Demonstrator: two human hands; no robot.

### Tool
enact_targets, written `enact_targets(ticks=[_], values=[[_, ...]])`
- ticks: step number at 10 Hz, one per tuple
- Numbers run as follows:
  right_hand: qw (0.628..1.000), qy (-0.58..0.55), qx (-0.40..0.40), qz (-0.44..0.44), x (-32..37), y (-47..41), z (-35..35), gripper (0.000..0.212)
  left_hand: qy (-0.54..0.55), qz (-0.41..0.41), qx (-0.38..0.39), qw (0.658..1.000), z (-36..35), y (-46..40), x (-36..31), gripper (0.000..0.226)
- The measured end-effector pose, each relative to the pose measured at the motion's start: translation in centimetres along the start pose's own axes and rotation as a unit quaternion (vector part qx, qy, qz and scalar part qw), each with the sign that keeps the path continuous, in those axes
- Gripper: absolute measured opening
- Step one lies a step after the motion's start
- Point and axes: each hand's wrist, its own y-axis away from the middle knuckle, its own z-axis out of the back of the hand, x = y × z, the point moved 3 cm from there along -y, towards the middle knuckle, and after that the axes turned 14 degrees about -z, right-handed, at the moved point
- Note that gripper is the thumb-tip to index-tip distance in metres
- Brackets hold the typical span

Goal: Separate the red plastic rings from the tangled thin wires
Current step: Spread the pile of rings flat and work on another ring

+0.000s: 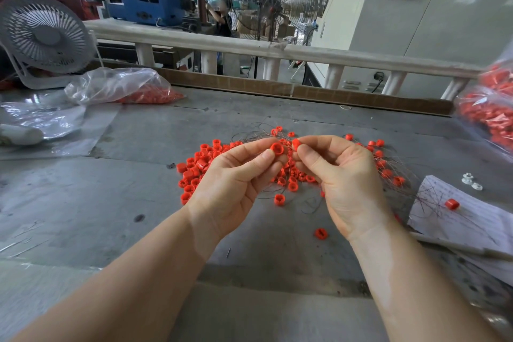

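Working over a grey table (116, 203), the person is in the middle of freeing single rings, to judge by both hands being raised above the heap. Furthest left lies a plastic bag (116, 86) with more red pieces in it. Next comes the loose pile of red rings (195, 166), resting on the table just left of and partly under the left hand (236, 183). That hand pinches one red ring (277, 148) between thumb and forefinger, its open end facing the camera. Almost touching it, the right hand (341, 175) pinches a second red ring (296, 143) at its fingertips. The thin wires (399, 172) fan out behind and to the right of this hand, several rings threaded among them. The next move likely calls for drawing the two rings apart and sliding them off any wire, which I cannot make out between the fingers.
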Motion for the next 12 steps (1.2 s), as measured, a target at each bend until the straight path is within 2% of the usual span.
enact_targets(ticks=[2,6,10,12], values=[[0.996,0.073,-0.022,0.056,0.31,0.29,-0.2,0.018,-0.005,0.001,-0.003,1.0,-0.12,0.09,-0.04,0.019],[0.998,0.066,0.003,0.019,-0.27,0.24,-0.44,0.015,0.004,-0.002,-0.006,1.0,-0.04,-0.04,-0.06,0.02],[0.996,0.085,0.006,0.034,-0.44,0.16,-0.59,0.017,0.033,0.016,-0.007,0.999,-0.11,0.06,-0.01,0.022],[0.989,0.135,-0.004,0.067,-0.15,0.51,-0.89,0.025,0.039,0.021,-0.015,0.999,0.02,0.08,-0.01,0.022]])
